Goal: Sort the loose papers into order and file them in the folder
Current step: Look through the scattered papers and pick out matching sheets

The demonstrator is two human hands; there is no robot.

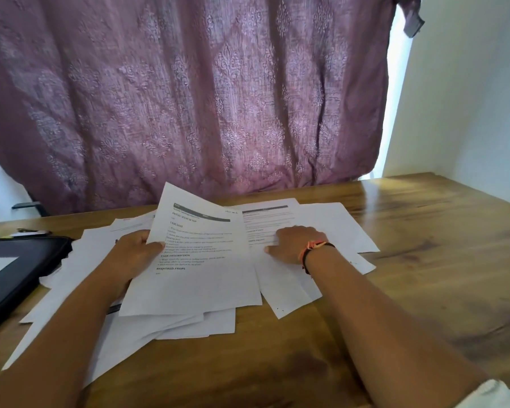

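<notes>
While left hand (136, 256) pinches one printed sheet (200, 269), right hand (295, 242) rests open on scattered papers (339, 228), one black folder (33, 257) far left.

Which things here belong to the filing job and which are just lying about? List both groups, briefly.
Job: printed sheet gripped by the left hand; loose papers spread under the right hand; black folder on the left of the table.
Lying about: what looks like a pen behind the folder; purple curtain; wrist bands.
</notes>
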